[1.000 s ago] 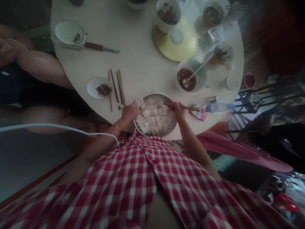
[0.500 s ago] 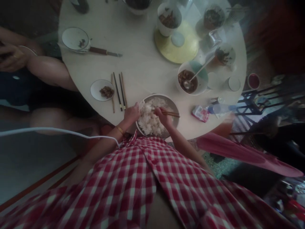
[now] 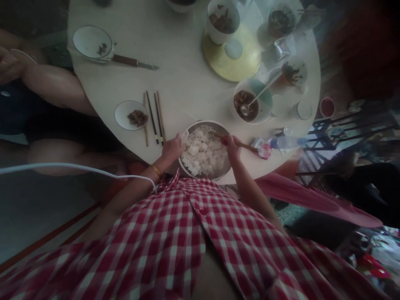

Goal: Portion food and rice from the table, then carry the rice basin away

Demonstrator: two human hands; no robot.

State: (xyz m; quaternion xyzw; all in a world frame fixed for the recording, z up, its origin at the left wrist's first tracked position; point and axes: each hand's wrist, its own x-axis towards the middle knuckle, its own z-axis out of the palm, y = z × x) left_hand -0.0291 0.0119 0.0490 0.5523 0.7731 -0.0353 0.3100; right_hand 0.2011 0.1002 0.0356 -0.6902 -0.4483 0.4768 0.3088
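Note:
A round grey pot (image 3: 224, 170) of cooked white rice (image 3: 200, 152) stands at the table's near edge, against my checked shirt. My left hand (image 3: 173, 148) is closed at the pot's left rim, where a small whitish piece shows by the fingers; whether it is a handle or a separate thing I cannot tell. My right hand (image 3: 233, 148) is over the pot's right rim, closed around a pair of wooden chopsticks (image 3: 246, 146). Their thin ends point left over the rice, and the back ends stick out to the right.
Left of the pot lie several chopsticks (image 3: 154, 118) and a small plate (image 3: 121, 114) with food. Beyond are a bowl (image 3: 90, 35) and a brown-handled knife (image 3: 134, 61). A soup bowl (image 3: 265, 112) with a spoon stands to the right, near a plastic bottle (image 3: 286, 143). Another person's arm (image 3: 56, 83) is at left.
My right hand has moved right with the chopsticks, from the middle of the rice to the pot's right rim. My left hand stays at the left rim. The view shifted slightly.

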